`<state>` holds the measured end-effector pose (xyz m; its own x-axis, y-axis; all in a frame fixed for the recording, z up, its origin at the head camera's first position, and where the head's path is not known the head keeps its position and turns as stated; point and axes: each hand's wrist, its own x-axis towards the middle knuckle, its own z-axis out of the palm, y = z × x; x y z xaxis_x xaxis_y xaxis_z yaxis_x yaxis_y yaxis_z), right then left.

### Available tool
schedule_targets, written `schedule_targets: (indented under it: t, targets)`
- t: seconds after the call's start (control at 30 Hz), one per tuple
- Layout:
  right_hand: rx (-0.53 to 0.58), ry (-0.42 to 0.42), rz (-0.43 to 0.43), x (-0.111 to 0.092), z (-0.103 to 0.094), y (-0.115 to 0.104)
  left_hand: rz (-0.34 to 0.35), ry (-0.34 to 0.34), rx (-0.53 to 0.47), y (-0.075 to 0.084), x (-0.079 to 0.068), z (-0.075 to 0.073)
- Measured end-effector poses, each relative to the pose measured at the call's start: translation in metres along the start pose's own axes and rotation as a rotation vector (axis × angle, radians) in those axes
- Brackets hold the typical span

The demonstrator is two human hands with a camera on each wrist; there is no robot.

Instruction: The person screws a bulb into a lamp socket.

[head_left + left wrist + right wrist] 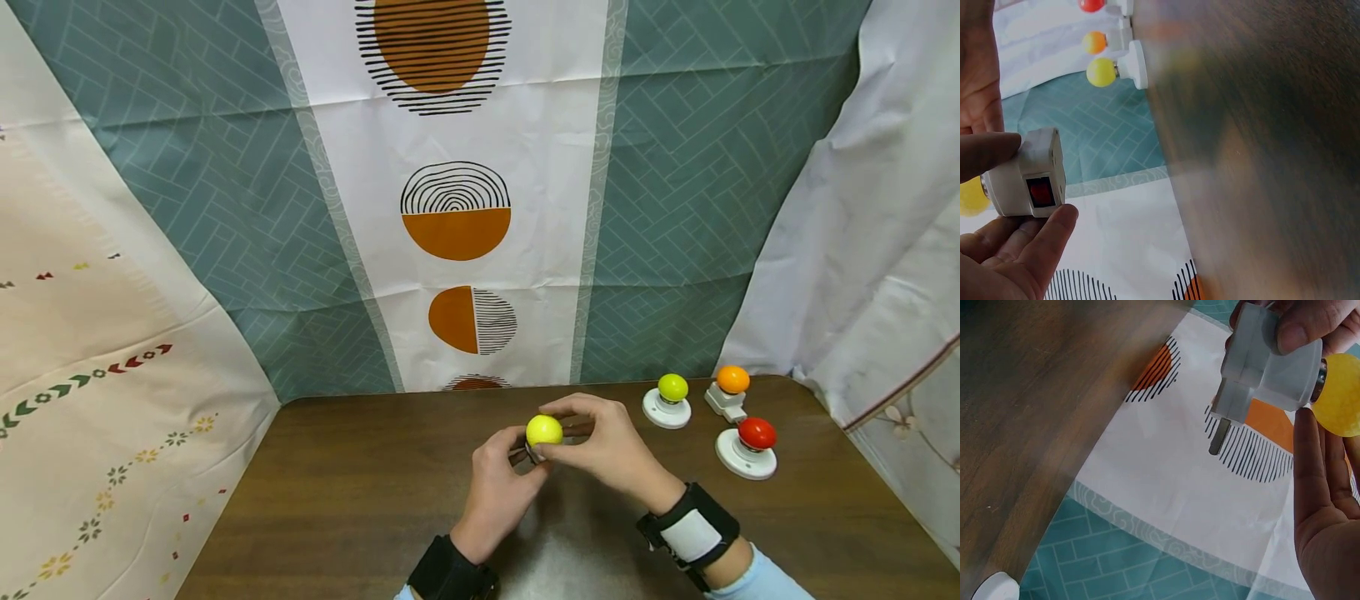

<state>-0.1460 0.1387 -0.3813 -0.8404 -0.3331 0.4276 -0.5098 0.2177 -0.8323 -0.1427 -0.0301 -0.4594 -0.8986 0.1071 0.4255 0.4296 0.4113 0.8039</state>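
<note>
Over the table, my left hand [497, 492] grips a white plug-in bulb holder [1013, 184] between thumb and fingers. A red rocker switch [1041, 191] shows on its side in the left wrist view, and a flat metal plug pin [1219, 437] juts out in the right wrist view. Fitted at the holder's end is a round yellow bulb [543, 430], its metal collar partly visible. My right hand [611, 446] holds the bulb, thumb and forefinger on either side of it. In the head view the hands hide most of the holder.
At the table's right back stand a yellow-green bulb [672, 387] and a red bulb [757, 433], each on a round white base. Near them an orange bulb [732, 379] sits in an angular white holder [726, 403]. Patterned cloth [480, 325] hangs behind the brown table [360, 500].
</note>
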Motion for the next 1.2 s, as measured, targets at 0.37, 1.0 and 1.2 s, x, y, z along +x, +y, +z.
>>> schedule_targets:
  t: [0.37, 1.0, 1.2]
  targets:
    - [-0.033, -0.089, -0.049, 0.001, 0.0, 0.037, 0.002, 0.012, 0.017, 0.0, 0.0, -0.001]
    - [-0.018, -0.125, -0.051, 0.0, -0.003, 0.04, 0.003, 0.0, 0.005, -0.003, 0.0, 0.0]
    - [-0.015, -0.083, -0.062, 0.001, -0.001, 0.041, 0.011, 0.007, 0.013, -0.003, 0.0, 0.0]
